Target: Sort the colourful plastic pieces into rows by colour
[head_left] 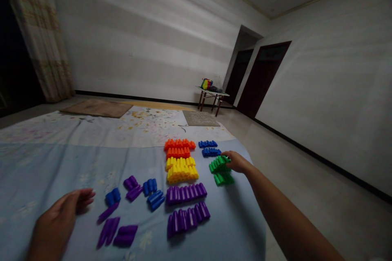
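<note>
My right hand (235, 161) reaches to the right end of a row of green tube-shaped plastic pieces (218, 164), its fingers closed on the end piece; the fingertips are partly hidden. A second green row (223, 179) lies just nearer. My left hand (61, 218) hovers at the lower left, empty, fingers stretched out and apart. Closest to it are a blue pair (113, 197) and a purple piece (108, 212). More loose purple pieces (125, 235) and blue pieces (156, 200) lie between my hands.
Rows of orange (178, 153), yellow (182, 170), purple (188, 220) and blue pieces (211, 152) lie on the flowered bedsheet (147, 130). The bed's right edge drops to the tiled floor. A small table (211, 90) with colourful items stands by the far wall.
</note>
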`<state>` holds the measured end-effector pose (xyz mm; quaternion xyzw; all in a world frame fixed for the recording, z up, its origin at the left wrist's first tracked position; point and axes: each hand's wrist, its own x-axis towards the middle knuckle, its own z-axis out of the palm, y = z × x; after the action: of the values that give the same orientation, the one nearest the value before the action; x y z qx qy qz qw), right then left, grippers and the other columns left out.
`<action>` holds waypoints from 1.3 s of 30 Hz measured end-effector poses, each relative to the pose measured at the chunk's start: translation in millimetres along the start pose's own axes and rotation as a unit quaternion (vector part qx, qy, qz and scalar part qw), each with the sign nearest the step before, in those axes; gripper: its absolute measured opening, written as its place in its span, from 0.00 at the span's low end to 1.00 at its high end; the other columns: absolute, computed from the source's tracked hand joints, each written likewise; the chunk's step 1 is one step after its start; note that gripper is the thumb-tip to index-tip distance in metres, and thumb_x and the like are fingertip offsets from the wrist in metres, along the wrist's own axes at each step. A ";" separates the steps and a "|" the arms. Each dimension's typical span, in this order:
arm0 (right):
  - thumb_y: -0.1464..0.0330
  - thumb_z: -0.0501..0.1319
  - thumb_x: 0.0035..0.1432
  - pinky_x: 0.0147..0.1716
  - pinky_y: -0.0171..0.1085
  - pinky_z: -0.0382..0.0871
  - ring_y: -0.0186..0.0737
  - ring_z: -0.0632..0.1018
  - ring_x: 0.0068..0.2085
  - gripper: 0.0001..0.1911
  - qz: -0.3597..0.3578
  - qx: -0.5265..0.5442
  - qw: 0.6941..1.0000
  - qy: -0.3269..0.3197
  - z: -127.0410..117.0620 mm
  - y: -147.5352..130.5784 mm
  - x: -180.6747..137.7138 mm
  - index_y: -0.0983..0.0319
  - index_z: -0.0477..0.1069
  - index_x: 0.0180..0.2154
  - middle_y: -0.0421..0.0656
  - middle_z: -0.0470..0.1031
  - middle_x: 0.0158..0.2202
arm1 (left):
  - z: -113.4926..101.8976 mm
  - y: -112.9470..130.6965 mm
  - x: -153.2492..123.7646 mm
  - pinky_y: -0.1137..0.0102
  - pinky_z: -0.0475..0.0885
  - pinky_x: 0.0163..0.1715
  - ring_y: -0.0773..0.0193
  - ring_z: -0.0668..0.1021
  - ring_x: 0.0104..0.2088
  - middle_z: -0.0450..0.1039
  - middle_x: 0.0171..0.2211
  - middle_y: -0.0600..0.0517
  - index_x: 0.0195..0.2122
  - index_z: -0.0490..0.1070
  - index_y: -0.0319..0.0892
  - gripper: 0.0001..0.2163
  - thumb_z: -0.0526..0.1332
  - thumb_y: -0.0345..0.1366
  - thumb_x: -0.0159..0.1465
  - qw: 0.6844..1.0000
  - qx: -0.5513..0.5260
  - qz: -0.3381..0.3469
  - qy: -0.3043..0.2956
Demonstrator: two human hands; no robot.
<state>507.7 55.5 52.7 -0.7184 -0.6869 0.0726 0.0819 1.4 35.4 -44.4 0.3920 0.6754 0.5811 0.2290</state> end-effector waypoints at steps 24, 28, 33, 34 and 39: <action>0.72 0.59 0.51 0.46 0.42 0.63 0.46 0.71 0.47 0.20 -0.342 0.033 0.935 -0.085 53.9 -221.0 -65.2 0.59 0.70 0.48 0.47 0.73 0.45 | -5.1 29.7 -24.1 0.66 0.73 0.28 0.60 0.78 0.28 0.75 0.27 0.48 0.30 0.70 0.38 0.17 0.53 0.48 0.54 0.996 -0.079 -0.021 -0.046; 0.66 0.61 0.52 0.43 0.43 0.63 0.49 0.71 0.45 0.17 -0.312 -0.038 0.946 -0.078 60.7 -229.7 -60.2 0.61 0.71 0.45 0.50 0.73 0.42 | -4.3 27.5 -23.5 0.67 0.73 0.27 0.60 0.77 0.28 0.75 0.28 0.48 0.30 0.70 0.38 0.17 0.53 0.48 0.54 0.995 -0.086 -0.025 -0.049; 0.66 0.60 0.54 0.42 0.43 0.63 0.48 0.71 0.45 0.14 -0.301 -0.073 0.948 -0.073 64.4 -237.2 -64.5 0.63 0.72 0.42 0.50 0.73 0.41 | -4.5 27.3 -22.9 0.67 0.73 0.29 0.61 0.77 0.28 0.75 0.27 0.49 0.30 0.71 0.38 0.17 0.54 0.48 0.53 0.994 -0.091 -0.028 -0.048; 0.67 0.60 0.54 0.43 0.43 0.63 0.47 0.71 0.44 0.13 -0.313 -0.071 0.944 -0.080 63.6 -238.3 -65.6 0.63 0.72 0.42 0.50 0.73 0.41 | -4.7 27.9 -22.9 0.67 0.73 0.28 0.61 0.77 0.28 0.75 0.27 0.49 0.30 0.71 0.38 0.17 0.54 0.48 0.53 0.994 -0.093 -0.028 -0.047; 0.65 0.61 0.53 0.45 0.45 0.62 0.47 0.70 0.45 0.14 -0.353 -0.051 0.930 -0.085 58.2 -240.6 -66.6 0.60 0.72 0.43 0.47 0.72 0.42 | -5.8 29.4 -22.5 0.67 0.73 0.29 0.61 0.77 0.28 0.75 0.27 0.50 0.29 0.71 0.39 0.16 0.55 0.48 0.53 0.993 -0.100 -0.040 -0.045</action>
<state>257.3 0.3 47.6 -0.4242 -0.9032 0.0648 0.0067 18.0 14.5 -18.0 0.3659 0.6182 0.6176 0.3202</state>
